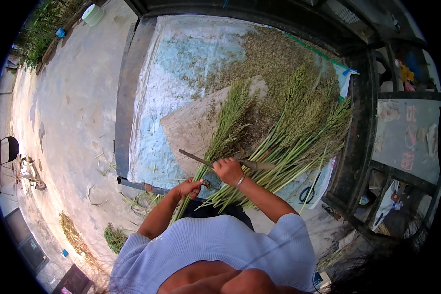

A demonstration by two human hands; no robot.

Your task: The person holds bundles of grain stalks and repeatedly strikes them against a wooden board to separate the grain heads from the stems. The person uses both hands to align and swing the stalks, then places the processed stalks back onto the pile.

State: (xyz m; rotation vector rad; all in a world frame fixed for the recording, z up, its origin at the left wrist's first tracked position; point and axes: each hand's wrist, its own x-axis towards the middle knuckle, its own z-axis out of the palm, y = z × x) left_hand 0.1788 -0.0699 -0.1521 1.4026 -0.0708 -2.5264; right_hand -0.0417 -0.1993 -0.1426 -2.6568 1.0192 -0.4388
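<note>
My left hand (pixel 188 188) is closed round the lower stems of a bundle of green grain stalks (pixel 230 117). Their bushy seed heads lie away from me on a worn wooden board (pixel 183 123). In my right hand (pixel 229 171) is a long, narrow stick-like tool (pixel 196 157), dark and thin on the left, thicker and wood-coloured on the right. It lies across the bundle, just beyond my left hand; whether it presses on the stems I cannot tell. Beside my right forearm, a larger pile of cut stalks (pixel 289 132) fans out to the far right.
Loose seed (pixel 269 51) covers much of the pale sheet (pixel 154 93) under the board. A black looped thing like scissors (pixel 306 195) lies near the right edge. Dark metal framing (pixel 360 127) borders the right side. Concrete ground (pixel 83 108) stretches left, with a white bucket (pixel 93 15) far off.
</note>
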